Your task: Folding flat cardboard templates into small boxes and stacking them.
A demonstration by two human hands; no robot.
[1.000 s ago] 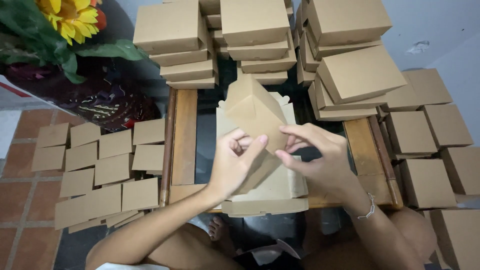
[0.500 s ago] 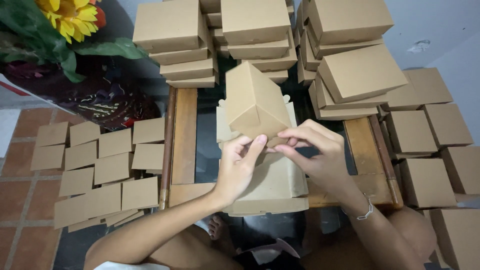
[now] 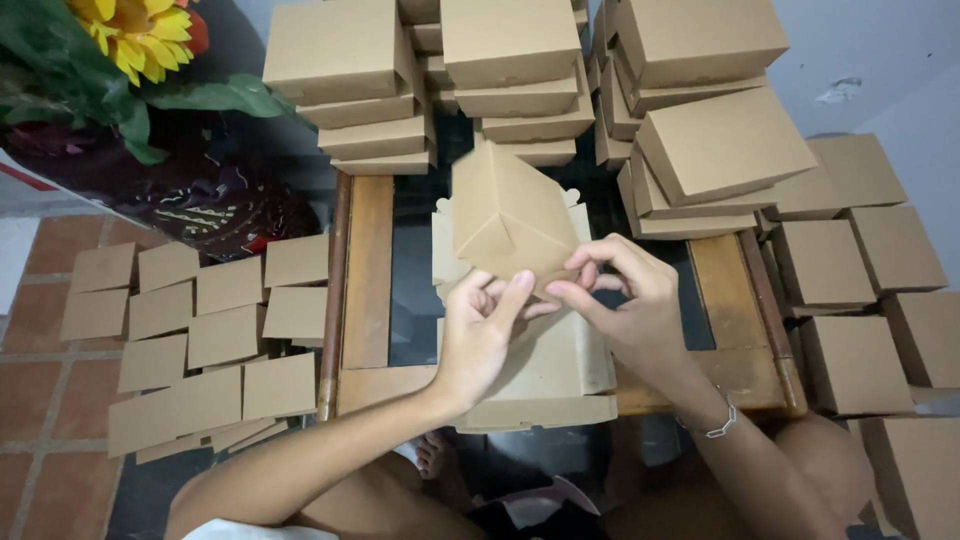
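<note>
1. Our left hand (image 3: 482,335) and right hand (image 3: 622,300) both pinch the lower edge of the half-folded cardboard box (image 3: 508,222), fingers closed on it, holding it raised over the stack of flat blanks (image 3: 560,375).
2. We judge a crooked tuck could crease or tear a flap.
3. The wooden table (image 3: 365,270) leaves little room.
4. The finished box stacks (image 3: 510,60) stand close behind; a push forward could topple them.
</note>
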